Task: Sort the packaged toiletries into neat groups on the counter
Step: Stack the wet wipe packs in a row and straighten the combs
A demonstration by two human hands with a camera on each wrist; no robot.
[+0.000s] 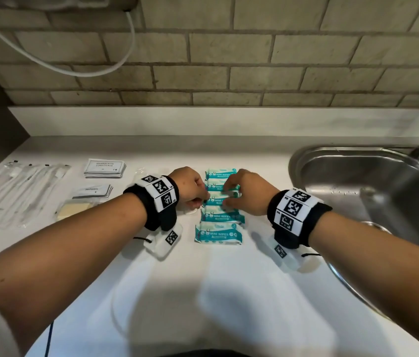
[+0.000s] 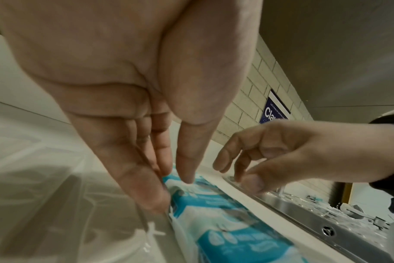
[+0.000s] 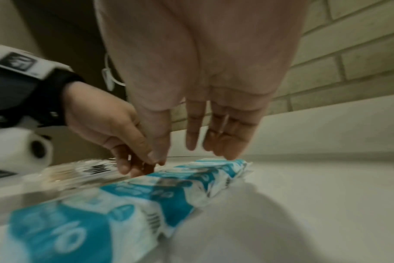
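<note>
Head view: both hands (fingers extended) touch wipes packs (image 1: 220, 202).

On the table (image 1: 254, 161), a column of mini wipes packs (image 1: 218, 234) runs down frame centre. Left of it lie shampoo sachets (image 1: 104, 167) above toothpaste sachets (image 1: 95, 191), with wrapped toothbrushes (image 1: 15, 186) at far left. The sink (image 1: 357, 181) sits right.

Glossy plastic wipe packs (image 1: 218, 234) under my fingers, smooth matt white surface (image 1: 203, 292), shiny brushed-metal sink (image 1: 373, 181), rough matt brick wall (image 1: 229, 60).
</note>
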